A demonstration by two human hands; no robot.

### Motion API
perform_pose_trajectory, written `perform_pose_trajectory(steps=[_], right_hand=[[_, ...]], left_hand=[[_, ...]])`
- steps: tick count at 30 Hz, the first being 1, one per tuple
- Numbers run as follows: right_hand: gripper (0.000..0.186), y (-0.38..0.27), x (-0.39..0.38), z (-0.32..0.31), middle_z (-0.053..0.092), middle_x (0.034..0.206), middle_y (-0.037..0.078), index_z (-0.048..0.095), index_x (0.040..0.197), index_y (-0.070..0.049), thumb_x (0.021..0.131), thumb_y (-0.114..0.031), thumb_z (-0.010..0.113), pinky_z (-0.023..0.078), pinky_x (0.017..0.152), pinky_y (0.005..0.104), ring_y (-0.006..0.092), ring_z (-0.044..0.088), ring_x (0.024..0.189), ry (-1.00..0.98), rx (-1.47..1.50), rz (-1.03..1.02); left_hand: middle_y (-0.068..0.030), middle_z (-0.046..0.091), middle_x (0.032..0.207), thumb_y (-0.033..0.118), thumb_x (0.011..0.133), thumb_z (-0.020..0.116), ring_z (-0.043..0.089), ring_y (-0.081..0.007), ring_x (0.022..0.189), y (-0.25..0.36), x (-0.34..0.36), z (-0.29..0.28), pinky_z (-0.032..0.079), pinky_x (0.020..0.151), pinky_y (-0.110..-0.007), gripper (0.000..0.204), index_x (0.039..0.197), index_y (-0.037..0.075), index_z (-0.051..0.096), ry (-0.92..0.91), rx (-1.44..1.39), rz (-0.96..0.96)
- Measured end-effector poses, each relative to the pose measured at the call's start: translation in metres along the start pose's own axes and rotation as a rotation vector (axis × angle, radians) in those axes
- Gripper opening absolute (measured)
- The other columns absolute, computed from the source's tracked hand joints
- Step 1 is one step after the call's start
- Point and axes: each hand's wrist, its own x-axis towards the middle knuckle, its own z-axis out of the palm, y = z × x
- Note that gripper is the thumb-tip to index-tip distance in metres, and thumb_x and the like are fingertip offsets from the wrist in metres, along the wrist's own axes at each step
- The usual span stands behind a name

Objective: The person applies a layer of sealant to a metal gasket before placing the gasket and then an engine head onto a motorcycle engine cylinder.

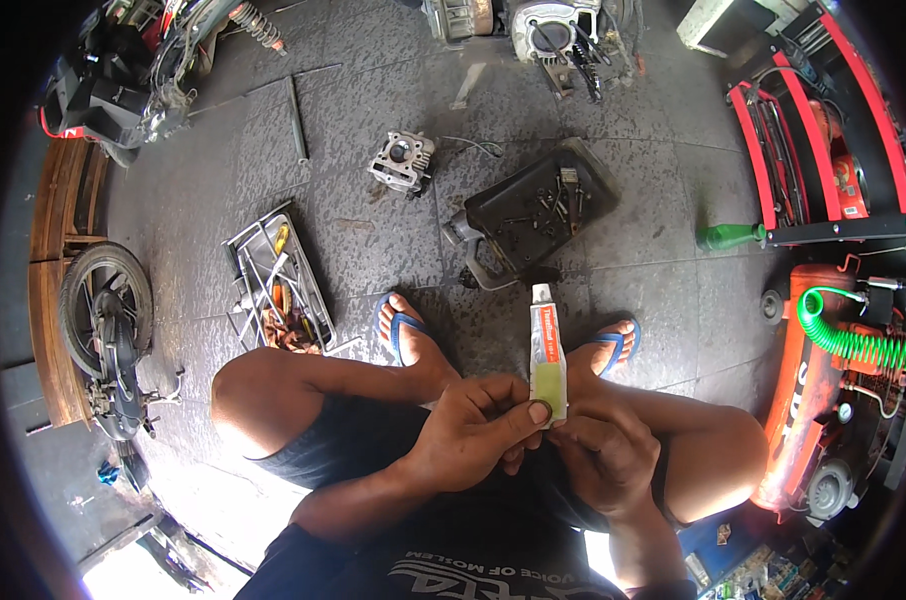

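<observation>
Two bare hands meet over the lap of the person sitting here, and both are busy with one slim tube (549,345), white with a red panel and a yellow-green one. The left hand (478,425) has it clamped, thumb flat across the lower front; the right hand (610,447) is closed to a narrow pinch at the bottom corner. The tube stands between the feet from where I look, pale tip (542,293) pointing away (capped or open, I honestly can't tell).

That tip would worry me. If it is open, a hard press of the left thumb could push the contents out too fast, perhaps toward the black tray (585,172) of loose bolts (558,205) beyond. Too much twisting by the right fingers might split the end seam. And should those fingers be greasy, the tube could slide out and drop toward the tiled floor (373,240).
</observation>
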Motion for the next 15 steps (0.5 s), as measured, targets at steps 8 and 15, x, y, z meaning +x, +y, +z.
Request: perform_pose_trajectory(steps=[8,15], right_hand=[[0.026,-0.011,0.003,-0.001,0.066,0.091,0.010,0.062,0.098,-0.001,0.079,0.012,0.074,0.056,0.066,0.0288,0.0196,0.069,0.077,0.003,0.019,0.080],[0.020,-0.005,-0.006,0.002,0.067,0.089,0.008,0.060,0.093,-0.003,0.083,0.010,0.072,0.053,0.071,0.0274,0.0150,0.067,0.082,0.058,0.241,0.229]], left_hand=[[-0.0060,0.067,0.087,0.012,0.099,0.062,0.065,-0.0080,0.071,-0.005,-0.006,-0.002,0.055,0.062,-0.023,0.014,0.102,-0.001,0.064,-0.075,0.105,0.224],[-0.0067,0.069,0.088,0.001,0.095,0.064,0.068,-0.0098,0.075,-0.008,-0.008,-0.001,0.053,0.063,-0.024,0.006,0.100,-0.001,0.064,-0.062,0.301,0.364]])
